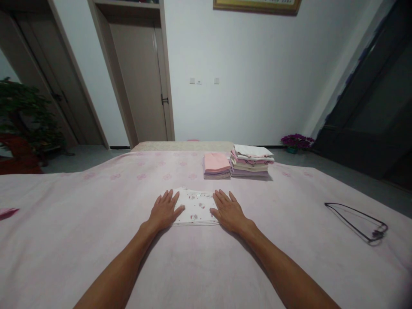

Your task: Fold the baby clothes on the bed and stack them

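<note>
A folded white garment [195, 210] with small reddish prints lies flat on the pale pink cloth [193, 266] in front of me. My left hand [165, 210] rests palm down on its left edge, fingers stretched out and pointing away from me. On the right edge my right hand [229, 210] lies flat in the same way, fingers extended. Between the two thumbs the middle of the garment shows, with several layers visible along its near edge. What kind of garment it is I cannot tell.
Beyond the garment stand a pile of folded pink and purple cloths [216, 165] and a taller stack of folded clothes [251, 161]. A black wire hanger [357, 221] lies at the right. A bit of pink fabric [8, 213] shows at the far left.
</note>
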Available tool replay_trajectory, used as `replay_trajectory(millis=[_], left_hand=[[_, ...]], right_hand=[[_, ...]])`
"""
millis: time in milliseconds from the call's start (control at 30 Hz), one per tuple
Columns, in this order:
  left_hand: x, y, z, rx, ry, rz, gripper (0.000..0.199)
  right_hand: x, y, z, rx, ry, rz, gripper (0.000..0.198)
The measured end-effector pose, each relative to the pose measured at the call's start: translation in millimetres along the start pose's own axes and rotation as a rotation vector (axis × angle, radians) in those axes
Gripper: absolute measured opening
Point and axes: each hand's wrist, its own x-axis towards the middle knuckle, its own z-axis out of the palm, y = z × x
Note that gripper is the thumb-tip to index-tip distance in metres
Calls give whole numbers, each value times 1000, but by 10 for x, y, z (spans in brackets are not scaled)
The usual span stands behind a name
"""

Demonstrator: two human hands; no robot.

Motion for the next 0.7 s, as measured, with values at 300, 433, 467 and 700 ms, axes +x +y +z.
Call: replay_trajectory(millis=[300,433,467,700], left_hand=[[-48,-147,6,28,-1,-124,69],[-68,-157,-7,49,2,-162,68],[-73,-161,-11,56,0,-179,68],[-138,-29,-86,130,181,-229,53]], right_hand=[[-9,0,24,-4,24,36,68],[-38,-11,15,-2,37,74,68],[-43,-13,12,1,37,81,68],[-35,-24,9,22,31,96,68]])
